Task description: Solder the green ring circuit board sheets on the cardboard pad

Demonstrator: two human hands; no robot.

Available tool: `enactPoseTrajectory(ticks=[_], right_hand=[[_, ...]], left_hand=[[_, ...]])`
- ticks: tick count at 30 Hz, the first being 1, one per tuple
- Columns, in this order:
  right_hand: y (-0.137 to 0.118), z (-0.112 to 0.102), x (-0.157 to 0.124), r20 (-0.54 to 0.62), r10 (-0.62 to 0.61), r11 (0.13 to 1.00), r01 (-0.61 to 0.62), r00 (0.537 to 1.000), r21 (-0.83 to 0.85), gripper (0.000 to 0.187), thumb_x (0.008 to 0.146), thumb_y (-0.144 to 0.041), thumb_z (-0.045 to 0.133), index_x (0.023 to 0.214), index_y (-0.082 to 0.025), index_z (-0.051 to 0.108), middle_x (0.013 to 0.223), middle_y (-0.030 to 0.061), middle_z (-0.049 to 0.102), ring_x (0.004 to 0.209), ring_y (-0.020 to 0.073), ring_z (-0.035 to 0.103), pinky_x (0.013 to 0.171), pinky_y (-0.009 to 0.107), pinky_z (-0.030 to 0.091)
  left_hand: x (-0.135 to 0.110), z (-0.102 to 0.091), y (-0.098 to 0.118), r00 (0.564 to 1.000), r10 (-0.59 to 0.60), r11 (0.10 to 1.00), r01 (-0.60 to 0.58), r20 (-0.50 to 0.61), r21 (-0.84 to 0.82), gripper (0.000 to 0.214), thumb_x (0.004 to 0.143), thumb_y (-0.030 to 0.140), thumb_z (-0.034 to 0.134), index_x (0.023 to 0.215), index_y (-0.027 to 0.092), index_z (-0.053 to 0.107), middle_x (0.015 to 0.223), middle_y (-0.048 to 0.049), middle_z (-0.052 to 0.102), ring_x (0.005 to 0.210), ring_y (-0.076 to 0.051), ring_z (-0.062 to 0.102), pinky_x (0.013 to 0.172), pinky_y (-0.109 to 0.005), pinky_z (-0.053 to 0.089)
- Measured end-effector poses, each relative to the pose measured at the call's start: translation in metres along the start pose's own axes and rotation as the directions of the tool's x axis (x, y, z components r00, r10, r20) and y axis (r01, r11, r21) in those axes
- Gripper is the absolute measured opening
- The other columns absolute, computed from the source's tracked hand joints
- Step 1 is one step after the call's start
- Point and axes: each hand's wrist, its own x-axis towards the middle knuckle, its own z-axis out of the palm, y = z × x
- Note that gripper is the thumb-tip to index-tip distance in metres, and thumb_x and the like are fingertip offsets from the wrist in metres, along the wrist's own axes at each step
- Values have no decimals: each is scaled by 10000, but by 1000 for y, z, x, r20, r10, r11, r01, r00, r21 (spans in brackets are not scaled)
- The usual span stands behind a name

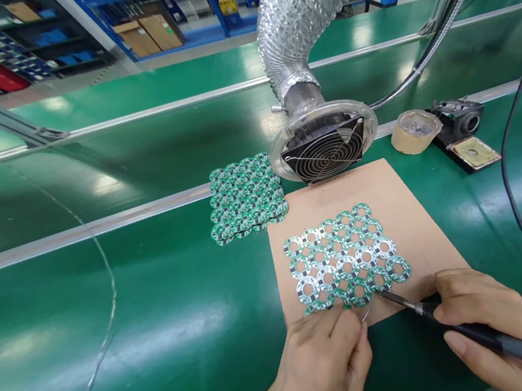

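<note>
A panel of ring-shaped green circuit boards lies on a brown cardboard sheet. My right hand is closed around a black soldering iron, whose tip touches or nearly touches the panel's near edge. At that same edge my left hand is closed, fingers pinched on a thin strand of solder wire that shows beside the fingertips. Part of the panel's nearest row is hidden behind my left hand.
Stacked circuit board panels sit behind and left of the cardboard. A fume extractor hangs low over its far edge. A tape roll and a soldering iron stand with a sponge are at back right. A black cable curves down the right side.
</note>
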Motion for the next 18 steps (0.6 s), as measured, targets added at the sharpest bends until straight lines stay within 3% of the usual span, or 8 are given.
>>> enactPoseTrajectory(ticks=[18], right_hand=[[6,5,-10,-33,0,999,1,999,48,299,664,-74,487,941,-126,585,567,18,502,457,146,429,453,287,317]], left_hand=[[1,4,-2,1000,21,1000,-22,16,22,238,867,127,433,639,192,407,539,45,446,459,-89,403,442,-245,287]])
